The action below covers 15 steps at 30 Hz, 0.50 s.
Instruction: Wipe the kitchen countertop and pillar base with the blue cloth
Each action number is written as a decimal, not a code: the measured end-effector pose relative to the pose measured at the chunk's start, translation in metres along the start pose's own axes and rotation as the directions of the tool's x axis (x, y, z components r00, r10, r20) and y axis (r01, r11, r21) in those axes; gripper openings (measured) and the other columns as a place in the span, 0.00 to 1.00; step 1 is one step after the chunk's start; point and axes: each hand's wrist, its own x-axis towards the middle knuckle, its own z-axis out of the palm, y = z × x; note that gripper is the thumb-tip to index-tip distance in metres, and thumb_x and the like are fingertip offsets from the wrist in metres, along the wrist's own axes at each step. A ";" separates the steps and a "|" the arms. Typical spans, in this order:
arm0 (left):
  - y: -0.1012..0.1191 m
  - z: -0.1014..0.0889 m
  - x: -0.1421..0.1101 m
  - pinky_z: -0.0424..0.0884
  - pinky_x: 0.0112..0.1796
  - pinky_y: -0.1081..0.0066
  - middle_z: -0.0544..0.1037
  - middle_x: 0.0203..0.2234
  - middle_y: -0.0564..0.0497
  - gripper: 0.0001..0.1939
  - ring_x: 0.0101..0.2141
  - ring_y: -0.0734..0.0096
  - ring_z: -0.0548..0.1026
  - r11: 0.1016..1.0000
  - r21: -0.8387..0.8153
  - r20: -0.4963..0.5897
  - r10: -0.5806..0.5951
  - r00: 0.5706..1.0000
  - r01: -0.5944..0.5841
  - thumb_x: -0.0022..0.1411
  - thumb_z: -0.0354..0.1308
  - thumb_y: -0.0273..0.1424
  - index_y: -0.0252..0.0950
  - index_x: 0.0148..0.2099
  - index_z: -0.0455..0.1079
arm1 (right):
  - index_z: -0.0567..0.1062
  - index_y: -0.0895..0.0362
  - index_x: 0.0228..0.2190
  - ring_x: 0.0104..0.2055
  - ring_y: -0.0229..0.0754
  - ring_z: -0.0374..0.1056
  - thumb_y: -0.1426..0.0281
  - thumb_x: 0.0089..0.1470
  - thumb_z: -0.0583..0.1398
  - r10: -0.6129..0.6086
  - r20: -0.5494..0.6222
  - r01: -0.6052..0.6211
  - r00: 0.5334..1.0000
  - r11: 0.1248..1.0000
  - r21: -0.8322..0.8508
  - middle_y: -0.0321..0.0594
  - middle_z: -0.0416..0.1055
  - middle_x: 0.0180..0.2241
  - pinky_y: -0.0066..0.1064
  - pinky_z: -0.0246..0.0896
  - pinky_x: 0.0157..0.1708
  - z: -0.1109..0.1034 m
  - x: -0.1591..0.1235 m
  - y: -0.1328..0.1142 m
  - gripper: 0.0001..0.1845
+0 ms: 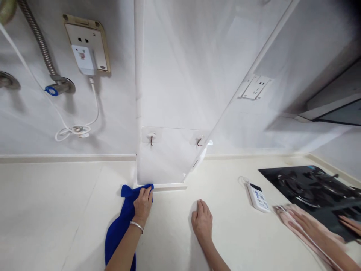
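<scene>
A blue cloth [122, 220] lies bunched along the pale countertop [166, 233], its top end against the foot of the white wall column [166, 158]. My left hand [142, 203], with a silver bangle at the wrist, has its fingers closed on the cloth at the column's base ledge. Some of the cloth is hidden under my left forearm. To the right, my right hand [202, 221] rests on the countertop with its fingers curled in, and nothing shows in it.
At the right, another person's hand [306, 224] presses a pink cloth [296, 210] beside the black gas hob [299, 184]. Between us lies a white corded device [258, 197]. Two hooks [151, 140] are on the column. A plugged-in charger [84, 60] hangs its cable at the left.
</scene>
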 end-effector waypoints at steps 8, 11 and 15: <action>0.008 -0.004 0.003 0.67 0.29 0.73 0.77 0.42 0.45 0.17 0.33 0.71 0.76 0.999 0.030 0.059 0.025 0.998 -0.027 0.68 0.48 0.35 0.43 0.53 0.74 | 0.68 0.65 0.56 0.62 0.54 0.57 0.70 0.59 0.47 -0.012 0.002 0.012 1.000 1.000 -0.011 0.57 0.65 0.59 0.48 0.55 0.58 0.003 -0.002 0.002 0.27; 0.015 -0.002 0.001 0.67 0.29 0.73 0.77 0.42 0.45 0.18 0.33 0.71 0.77 0.999 0.037 0.074 0.029 0.997 -0.032 0.68 0.47 0.33 0.43 0.55 0.73 | 0.67 0.65 0.57 0.63 0.54 0.57 0.70 0.59 0.46 -0.009 0.003 0.009 1.000 1.000 -0.012 0.56 0.64 0.60 0.47 0.55 0.59 0.004 -0.002 0.002 0.27; 0.028 0.004 0.002 0.68 0.31 0.73 0.78 0.43 0.47 0.18 0.35 0.69 0.78 0.997 0.030 0.114 0.065 0.991 -0.069 0.68 0.48 0.34 0.47 0.55 0.73 | 0.68 0.65 0.56 0.62 0.54 0.58 0.70 0.59 0.47 0.007 -0.007 -0.007 1.000 1.000 -0.002 0.56 0.65 0.59 0.47 0.55 0.59 0.005 -0.002 0.001 0.27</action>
